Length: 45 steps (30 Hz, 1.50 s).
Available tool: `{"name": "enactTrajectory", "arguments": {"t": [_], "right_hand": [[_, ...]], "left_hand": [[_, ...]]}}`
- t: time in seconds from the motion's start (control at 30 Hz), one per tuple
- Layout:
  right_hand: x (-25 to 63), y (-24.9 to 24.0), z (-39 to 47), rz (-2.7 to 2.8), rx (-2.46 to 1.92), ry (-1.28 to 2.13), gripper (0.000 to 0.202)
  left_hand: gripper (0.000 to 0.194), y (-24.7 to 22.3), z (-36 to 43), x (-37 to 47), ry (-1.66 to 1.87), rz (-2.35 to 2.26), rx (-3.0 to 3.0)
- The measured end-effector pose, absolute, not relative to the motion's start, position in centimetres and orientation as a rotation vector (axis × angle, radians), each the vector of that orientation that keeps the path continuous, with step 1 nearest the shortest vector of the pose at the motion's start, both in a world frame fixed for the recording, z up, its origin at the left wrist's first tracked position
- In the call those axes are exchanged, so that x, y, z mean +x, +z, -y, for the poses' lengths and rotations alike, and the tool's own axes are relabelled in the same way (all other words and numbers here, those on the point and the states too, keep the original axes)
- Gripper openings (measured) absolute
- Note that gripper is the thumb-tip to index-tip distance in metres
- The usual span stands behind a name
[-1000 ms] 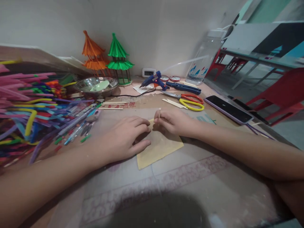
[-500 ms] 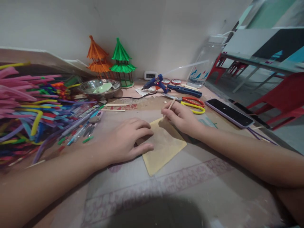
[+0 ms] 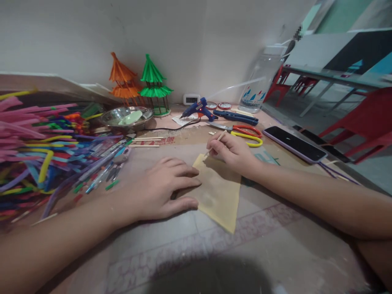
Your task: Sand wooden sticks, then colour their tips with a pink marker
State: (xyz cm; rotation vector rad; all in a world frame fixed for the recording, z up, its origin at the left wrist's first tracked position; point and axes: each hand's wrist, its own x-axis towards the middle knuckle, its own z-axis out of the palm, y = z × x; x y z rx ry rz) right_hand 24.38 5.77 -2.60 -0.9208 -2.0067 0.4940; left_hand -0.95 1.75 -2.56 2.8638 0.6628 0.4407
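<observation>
The yellow sheet [image 3: 219,188] has turned: its near corner, earlier well left of the scissors [image 3: 235,128], now lies almost straight in front of them. The thin stick [image 3: 222,134] in the right hand [image 3: 234,151], nearly upright a second ago, now leans toward the scissors; whether it touches the sheet is hard to tell.

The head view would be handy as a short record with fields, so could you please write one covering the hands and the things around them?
Left hand: spread, at the left edge of the sheet
Right hand: pinching a stick near the sheet's far corner; whether its tip touches is unclear
Sheet: yellow, lying between the hands
Glue gun: blue, small red light showing
Scissors: one orange loop, one yellow
Phone: right of the scissors
Towers: one orange, one green, behind the bowl
</observation>
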Motion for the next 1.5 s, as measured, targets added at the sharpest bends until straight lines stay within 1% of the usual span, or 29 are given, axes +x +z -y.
{"name": "enactTrajectory", "arguments": {"t": [0.07,0.13,0.2,0.27,0.33,0.37,0.4,0.43,0.5,0.53,0.57,0.7,0.8,0.9,1.07,1.2,1.37,1.5], "right_hand": [[24.4,-2.7,-5.9,1.968,-0.905,0.465,0.026],[24.3,-2.6,-5.9,1.961,-0.9,0.46,0.022],[24.2,-2.5,-5.7,1.994,-0.918,0.49,0.017],[24.0,-2.2,-5.3,2.044,-0.933,0.536,0.013],[23.9,-1.8,-4.8,2.087,-0.929,0.564,0.016],[23.8,-1.6,-4.5,2.109,-0.915,0.573,0.019],[23.7,-1.3,-4.1,2.133,-0.899,0.586,0.023],[23.6,-1.1,-3.7,2.164,-0.879,0.604,0.025],[23.3,-0.7,-3.0,2.245,-0.84,0.655,0.027],[23.2,-0.6,-2.6,2.287,-0.82,0.676,0.027],[23.0,-0.6,-2.3,2.323,-0.804,0.687,0.026],[22.4,-0.7,-1.8,2.409,-0.761,0.694,0.026],[22.3,-0.9,-2.0,2.453,-0.71,0.687,0.022],[22.3,-1.1,-2.4,2.506,-0.691,0.621,0.019],[22.2,-1.2,-2.8,2.558,-0.78,0.45,0.021],[21.9,-1.2,-2.5,2.533,-0.696,0.54,0.02],[21.9,-1.3,-2.4,2.522,-0.754,0.5,0.023],[21.9,-1.4,-2.4,2.52,-0.676,0.506,0.023]], "left_hand": [[0.054,-2.6,-1.7,-0.9,0.395,-0.752,2.875],[0.062,-2.9,-1.5,-0.9,0.382,-0.788,2.867],[0.058,-3.1,-1.4,-0.9,0.436,-0.778,2.836],[0.044,-3.2,-1.4,-1.0,0.544,-0.779,2.808],[0.032,-3.3,-1.6,-1.0,0.655,-0.835,2.8],[0.028,-3.3,-1.7,-1.0,0.692,-0.875,2.8],[0.029,-3.3,-1.8,-0.9,0.709,-0.911,2.791],[0.034,-3.4,-1.9,-0.8,0.706,-0.946,2.765],[0.052,-3.5,-2.0,-0.6,0.656,-1.0,2.672],[0.057,-3.5,-2.0,-0.4,0.619,-1.012,2.628],[0.058,-3.6,-2.0,-0.2,0.585,-1.02,2.597],[0.047,-3.6,-1.8,0.3,0.511,-1.062,2.594],[0.042,-3.5,-1.6,0.4,0.484,-1.086,2.591],[0.046,-3.5,-1.4,0.4,0.468,-1.081,2.598],[0.057,-3.5,-1.4,0.5,0.466,-1.12,2.61],[0.047,-3.3,-1.4,0.6,0.452,-1.087,2.598],[0.052,-3.3,-1.4,0.6,0.445,-1.104,2.611],[0.047,-3.5,-1.4,0.5,0.456,-1.086,2.62]]}}
